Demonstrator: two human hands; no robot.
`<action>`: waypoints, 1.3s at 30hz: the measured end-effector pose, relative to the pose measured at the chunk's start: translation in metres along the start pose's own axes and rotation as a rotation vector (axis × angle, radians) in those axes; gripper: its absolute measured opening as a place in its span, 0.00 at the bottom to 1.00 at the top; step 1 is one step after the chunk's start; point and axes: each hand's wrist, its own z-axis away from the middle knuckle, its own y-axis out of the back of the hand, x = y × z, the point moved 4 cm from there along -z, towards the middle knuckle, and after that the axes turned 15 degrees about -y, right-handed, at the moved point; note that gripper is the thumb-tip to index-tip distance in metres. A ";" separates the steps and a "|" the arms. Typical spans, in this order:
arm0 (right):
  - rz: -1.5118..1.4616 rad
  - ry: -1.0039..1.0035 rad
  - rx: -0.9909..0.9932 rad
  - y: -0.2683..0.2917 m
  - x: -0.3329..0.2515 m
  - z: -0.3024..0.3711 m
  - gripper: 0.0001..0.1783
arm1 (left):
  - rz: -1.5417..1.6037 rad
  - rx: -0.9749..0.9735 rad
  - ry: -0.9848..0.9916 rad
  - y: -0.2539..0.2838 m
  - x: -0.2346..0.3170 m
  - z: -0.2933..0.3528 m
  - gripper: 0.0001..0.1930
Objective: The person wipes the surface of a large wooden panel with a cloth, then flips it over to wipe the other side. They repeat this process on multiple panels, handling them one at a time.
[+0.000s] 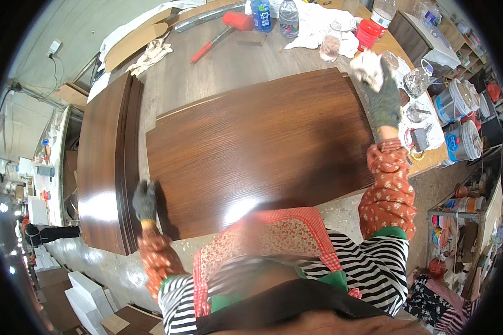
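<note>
- Right hand (384, 101), upper right: grip closed around a white cloth (366, 68).
- Left hand (145, 202), lower left, beside the brown panel (257, 151): grip cannot be told.
- Panel: centre, on the tabletop (218, 73).

My right grip (384, 103), gloved in matt grey fabric, holds crumpled white cloth (366, 67). The wood-grained panel (257, 151) before me is glossy dark brown; the greyish wood-look tabletop (184, 84) seems duller, the clear bottle (289, 19) shiny plastic.
</note>
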 end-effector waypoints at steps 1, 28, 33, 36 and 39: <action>0.082 -0.066 -0.052 -0.018 0.014 0.011 0.43 | 0.061 0.010 0.093 -0.005 -0.005 0.028 0.29; 0.211 0.269 -0.268 -0.185 -0.031 -0.006 0.26 | 0.587 0.562 0.507 -0.032 0.010 0.236 0.24; -0.051 0.910 -0.152 -0.191 -0.131 0.092 0.08 | 0.622 0.732 0.479 -0.041 0.019 0.235 0.23; -0.363 0.883 -0.493 -0.205 -0.205 0.187 0.07 | 0.689 0.729 0.480 -0.041 0.018 0.231 0.23; -0.262 1.057 -0.559 -0.208 -0.219 0.272 0.21 | 0.721 0.706 0.473 -0.041 0.016 0.233 0.24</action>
